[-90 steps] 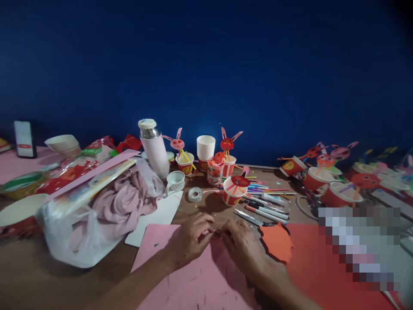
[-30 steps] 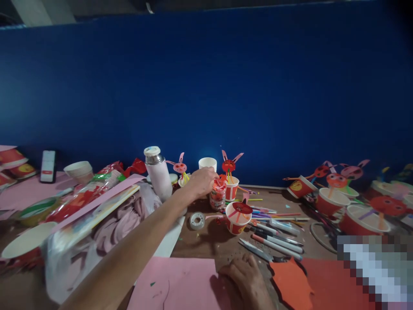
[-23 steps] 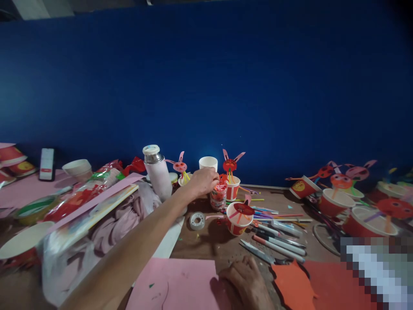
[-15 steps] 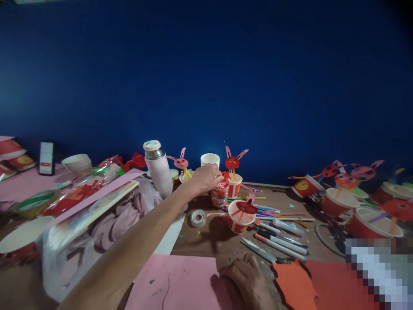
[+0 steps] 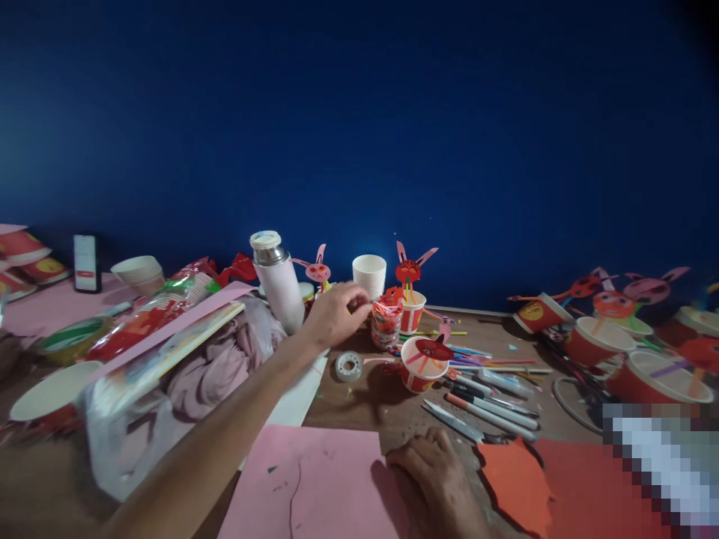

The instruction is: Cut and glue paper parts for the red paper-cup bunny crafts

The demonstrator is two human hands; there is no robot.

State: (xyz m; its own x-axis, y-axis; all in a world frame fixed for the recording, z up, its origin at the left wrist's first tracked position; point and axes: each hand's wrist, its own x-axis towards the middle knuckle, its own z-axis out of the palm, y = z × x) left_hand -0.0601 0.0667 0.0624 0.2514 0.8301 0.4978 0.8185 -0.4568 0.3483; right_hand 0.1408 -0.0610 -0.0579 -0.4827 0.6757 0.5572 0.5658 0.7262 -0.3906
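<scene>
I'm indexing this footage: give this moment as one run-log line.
left hand: near jar | right hand: beside pink paper | tape: on table | scissors: near orange paper

Remote view: I can read no text. Phone screen (image 5: 86, 262): marks too small for me. Yellow emblem (image 5: 529, 316) on tipped red cup (image 5: 555, 314): blurred, unreadable.

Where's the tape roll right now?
The tape roll lies on the table below the head view's middle, between the left hand and the pink paper, left of the paper cup with the dark red cutout.
</scene>
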